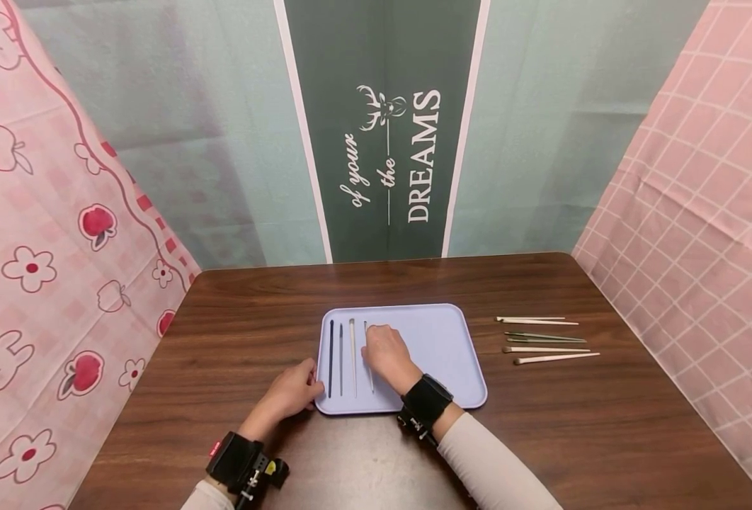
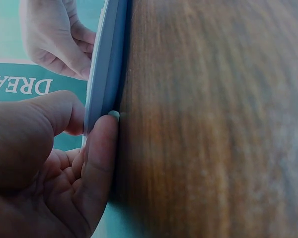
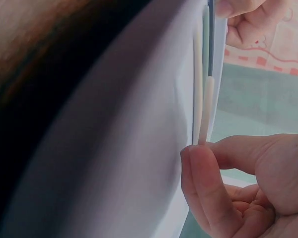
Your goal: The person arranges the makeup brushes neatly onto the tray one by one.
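Pale, smooth sleeves (image 1: 493, 457) reached in from the near side of the tray (image 1: 430, 354), meeting black wrist straps (image 1: 427, 401); a red tag (image 1: 215, 448) on the left one bore marks too small to read. The right hand (image 1: 389, 354) pinched a slender pale stick (image 1: 370, 379) within the left half of the tray, while the left hand (image 1: 289, 389) gripped the tray's left rim. Flat, lilac and round-cornered, the tray also held, left of that stick, a straight navy stick (image 1: 331, 359), a thinner grey-blue one (image 1: 340, 361) and a cream brush (image 1: 352, 354).

Right of the tray lay pale brushes (image 1: 554, 349), some brown-tipped, and dark green sticks (image 1: 544, 337). Under the tray spread a brown wood-grained surface (image 1: 255, 304) with a soft sheen.

Beyond the tray hung a dark green banner (image 1: 350, 64), its white lettering turned sideways: "of your", "the" and "DREAMS", beside an antlered head. Creased pink cloth (image 1: 64, 234) printed with apples, flowers and rabbits stood left of the tray; pink gridded cloth (image 1: 701, 212) stood right.
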### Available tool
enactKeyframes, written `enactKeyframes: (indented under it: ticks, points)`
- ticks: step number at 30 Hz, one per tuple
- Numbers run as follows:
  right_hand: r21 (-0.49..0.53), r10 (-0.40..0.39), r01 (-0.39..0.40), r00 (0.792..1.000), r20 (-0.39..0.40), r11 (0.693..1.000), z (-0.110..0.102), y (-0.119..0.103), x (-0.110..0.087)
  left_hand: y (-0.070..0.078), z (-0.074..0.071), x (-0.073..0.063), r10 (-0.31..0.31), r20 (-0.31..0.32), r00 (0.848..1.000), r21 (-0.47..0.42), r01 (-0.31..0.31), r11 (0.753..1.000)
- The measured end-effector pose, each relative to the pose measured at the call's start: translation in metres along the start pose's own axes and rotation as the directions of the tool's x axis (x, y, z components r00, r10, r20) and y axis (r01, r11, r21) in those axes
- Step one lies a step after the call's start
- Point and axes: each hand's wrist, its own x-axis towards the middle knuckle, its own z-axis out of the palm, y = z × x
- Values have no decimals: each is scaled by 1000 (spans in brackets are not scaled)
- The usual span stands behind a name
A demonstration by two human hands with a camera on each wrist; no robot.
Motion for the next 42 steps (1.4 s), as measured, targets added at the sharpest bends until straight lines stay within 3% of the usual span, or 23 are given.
enactKeyframes:
  ticks: [42]
  points:
    - [-23, 20, -20, 1000, 22, 1000, 8, -2, 5, -2, 1, 0, 0, -9, 1000, 2, 0, 1000]
